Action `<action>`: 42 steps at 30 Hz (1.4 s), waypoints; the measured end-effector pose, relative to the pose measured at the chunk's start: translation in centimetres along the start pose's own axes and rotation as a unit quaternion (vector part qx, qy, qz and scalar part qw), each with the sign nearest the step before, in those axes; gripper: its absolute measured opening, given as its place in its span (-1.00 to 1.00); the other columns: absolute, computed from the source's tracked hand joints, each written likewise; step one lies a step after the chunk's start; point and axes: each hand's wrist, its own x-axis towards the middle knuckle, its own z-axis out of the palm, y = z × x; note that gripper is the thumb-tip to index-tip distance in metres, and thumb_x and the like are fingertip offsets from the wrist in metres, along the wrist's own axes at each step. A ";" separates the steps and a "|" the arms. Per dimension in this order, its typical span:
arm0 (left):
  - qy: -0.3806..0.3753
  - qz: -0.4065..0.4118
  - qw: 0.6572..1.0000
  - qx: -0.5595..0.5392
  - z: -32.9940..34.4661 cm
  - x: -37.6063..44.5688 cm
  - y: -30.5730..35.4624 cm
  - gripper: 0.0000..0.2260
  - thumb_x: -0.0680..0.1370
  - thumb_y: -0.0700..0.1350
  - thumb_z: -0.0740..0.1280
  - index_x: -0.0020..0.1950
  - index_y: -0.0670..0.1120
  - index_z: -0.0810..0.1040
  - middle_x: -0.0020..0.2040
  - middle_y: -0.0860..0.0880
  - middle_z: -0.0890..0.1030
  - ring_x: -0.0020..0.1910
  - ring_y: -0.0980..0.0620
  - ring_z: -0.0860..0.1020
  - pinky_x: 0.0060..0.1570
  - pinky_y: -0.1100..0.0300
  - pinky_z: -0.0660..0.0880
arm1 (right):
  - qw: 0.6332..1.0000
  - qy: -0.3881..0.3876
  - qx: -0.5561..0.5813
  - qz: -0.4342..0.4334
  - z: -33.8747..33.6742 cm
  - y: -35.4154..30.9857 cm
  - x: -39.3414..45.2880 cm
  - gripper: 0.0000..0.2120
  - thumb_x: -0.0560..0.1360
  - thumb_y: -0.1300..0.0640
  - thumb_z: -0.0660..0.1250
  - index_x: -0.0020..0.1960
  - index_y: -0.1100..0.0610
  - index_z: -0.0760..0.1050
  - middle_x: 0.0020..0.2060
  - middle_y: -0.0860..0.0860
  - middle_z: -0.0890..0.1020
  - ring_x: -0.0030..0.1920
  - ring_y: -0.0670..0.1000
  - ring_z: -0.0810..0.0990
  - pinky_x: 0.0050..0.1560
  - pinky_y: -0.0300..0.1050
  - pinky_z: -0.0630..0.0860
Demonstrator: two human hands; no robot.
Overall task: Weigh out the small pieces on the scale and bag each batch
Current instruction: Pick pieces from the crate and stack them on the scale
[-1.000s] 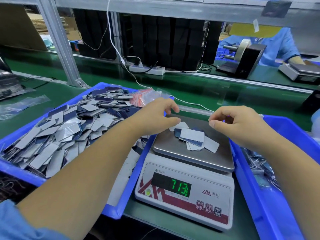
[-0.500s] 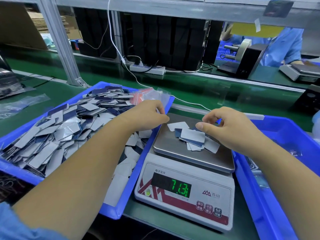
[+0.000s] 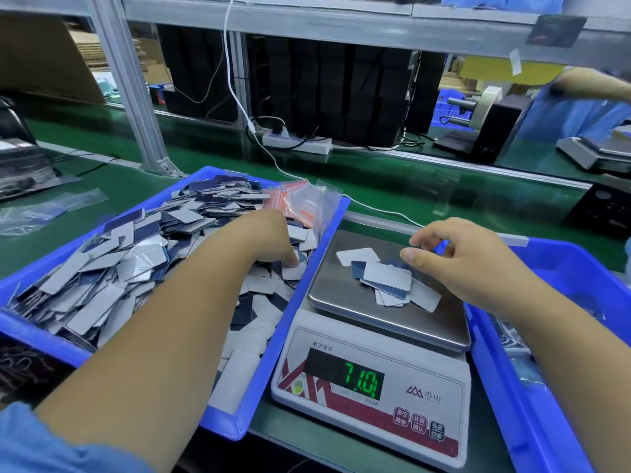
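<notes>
1. Between the two blue trays, on the green desk, stands the scale. Its display reads 7.10, so I judge the batch is not yet complete or is being adjusted.

2. To the left of the scale, the left tray holds the big heap of small pieces, grey and dark blue rectangles lying flat in all directions. A bundle of small clear bags lies at its far corner, just beyond the left hand.

3. The right tray is beside the scale on the other side, under the right forearm.

4. The left hand is nearer to the heap: it reaches down into the pieces beside the tray wall next to the scale. Its fingers are curled down among them; I cannot tell if it already holds a piece.

5. The right hand hovers over the far right part of the pan, its grip loosely open, and I see nothing held in it.

6. The weighed pieces lie on the pan just below and to the left of the right fingertips, their long sides mostly running left to right. For a piece to be added, the way goes from the left hand rightwards over the tray wall.
</notes>
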 end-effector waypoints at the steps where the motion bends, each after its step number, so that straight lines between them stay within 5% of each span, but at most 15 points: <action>1: 0.000 0.002 1.000 0.008 0.0 -0.1 0.1 -0.75 0.46 -0.03 0.51 -0.17 -0.17 0.55 -0.22 -0.09 0.57 -0.24 -0.09 0.53 -0.24 0.12 0.47 | 1.000 -0.001 -0.001 0.000 0.0 0.0 0.0 -0.84 0.44 -0.25 0.36 -0.07 -0.20 0.54 -0.10 -0.17 0.55 -0.13 -0.22 0.48 -0.18 -0.28 0.34; 3: 0.007 -0.001 1.000 0.002 -0.1 -0.1 0.0 -0.73 0.47 -0.02 0.52 0.00 -0.20 0.61 -0.05 -0.13 0.65 -0.08 -0.12 0.61 -0.09 0.05 0.55 | 1.000 -0.001 -0.001 0.001 0.0 0.0 0.0 -0.85 0.45 -0.23 0.36 -0.07 -0.19 0.55 -0.11 -0.16 0.54 -0.16 -0.20 0.47 -0.20 -0.26 0.33; 6: 0.046 -0.001 0.998 -0.032 -0.3 -0.2 -0.3 -0.72 0.48 -0.08 0.50 0.08 -0.23 0.62 -0.06 -0.14 0.63 -0.17 -0.10 0.52 -0.21 0.14 0.45 | 1.000 0.001 0.000 0.003 -0.1 0.0 0.1 -0.87 0.46 -0.20 0.36 -0.09 -0.18 0.56 -0.13 -0.16 0.55 -0.21 -0.19 0.47 -0.23 -0.25 0.32; 10: 0.127 0.027 0.985 -0.111 -0.8 0.3 -0.5 -0.91 0.50 -0.14 0.43 -0.03 0.00 0.57 -0.11 0.01 0.63 -0.25 0.04 0.56 -0.34 0.22 0.38 | 1.000 0.004 0.000 0.011 -0.3 0.1 0.2 -0.90 0.47 -0.18 0.36 -0.12 -0.18 0.55 -0.14 -0.16 0.55 -0.23 -0.20 0.47 -0.25 -0.25 0.31; 14: 0.188 0.094 0.965 -0.157 -0.8 0.3 0.4 -0.80 0.53 -0.13 0.37 -0.10 0.20 0.49 -0.09 0.17 0.52 -0.22 0.11 0.55 -0.37 0.22 0.39 | 1.000 0.017 0.006 0.017 -0.5 0.5 0.2 -0.90 0.49 -0.16 0.37 -0.14 -0.17 0.56 -0.15 -0.18 0.55 -0.24 -0.31 0.47 -0.25 -0.28 0.30; 21: 0.153 0.012 0.985 -0.079 -0.7 0.6 -0.7 -0.95 0.51 -0.17 0.32 -0.06 -0.12 0.56 -0.09 -0.10 0.62 -0.08 -0.09 0.57 -0.17 0.06 0.48 | 1.000 0.020 0.004 0.014 -0.7 0.7 0.3 -0.92 0.49 -0.13 0.37 -0.16 -0.18 0.55 -0.18 -0.17 0.57 -0.26 -0.25 0.49 -0.26 -0.27 0.30; 24: 0.178 0.083 0.965 -0.173 -0.8 0.2 -0.3 -0.92 0.51 -0.13 0.40 -0.16 0.01 0.55 -0.16 0.10 0.61 -0.17 0.08 0.56 -0.28 0.17 0.43 | 1.000 0.019 0.001 0.011 -0.8 0.7 0.4 -0.92 0.49 -0.12 0.37 -0.17 -0.18 0.55 -0.16 -0.18 0.58 -0.25 -0.26 0.49 -0.26 -0.28 0.30; 27: 0.147 0.209 0.911 -0.324 -0.5 -1.3 1.6 -0.86 0.49 -0.19 0.46 -0.21 0.02 0.60 -0.27 0.15 0.63 -0.35 0.23 0.52 -0.39 0.39 0.43 | 1.000 0.024 0.007 0.009 -0.7 0.7 0.4 -0.92 0.49 -0.11 0.38 -0.17 -0.19 0.55 -0.17 -0.18 0.57 -0.24 -0.32 0.47 -0.26 -0.27 0.30; 31: 0.084 0.294 0.874 -0.379 1.3 -2.7 4.2 -0.71 0.49 -0.39 0.38 -0.19 0.00 0.67 -0.08 -0.15 0.71 -0.10 -0.07 0.67 -0.03 0.05 0.61 | 0.999 0.035 0.017 0.007 -0.6 0.6 0.4 -0.88 0.51 -0.15 0.35 -0.18 -0.18 0.55 -0.26 -0.16 0.54 -0.26 -0.34 0.45 -0.27 -0.25 0.29; 37: 0.025 0.324 0.891 -0.318 2.3 -3.2 5.4 -0.69 0.48 -0.41 0.31 -0.19 -0.02 0.67 -0.06 -0.02 0.71 -0.03 -0.07 0.66 0.10 -0.04 0.60 | 0.999 0.000 0.034 -0.004 -0.5 0.6 0.3 -0.92 0.49 -0.15 0.36 -0.16 -0.20 0.56 -0.33 -0.41 0.52 -0.32 -0.30 0.48 -0.38 -0.37 0.31; 42: -0.001 0.314 0.907 -0.279 1.9 -3.2 4.9 -0.73 0.48 -0.34 0.32 -0.07 -0.02 0.73 -0.03 -0.06 0.72 -0.01 -0.16 0.64 0.04 -0.06 0.59 | 0.998 -0.027 0.045 -0.017 0.2 0.4 0.1 -0.89 0.40 -0.21 0.37 -0.15 -0.21 0.59 -0.17 -0.32 0.56 -0.21 -0.25 0.51 -0.21 -0.27 0.36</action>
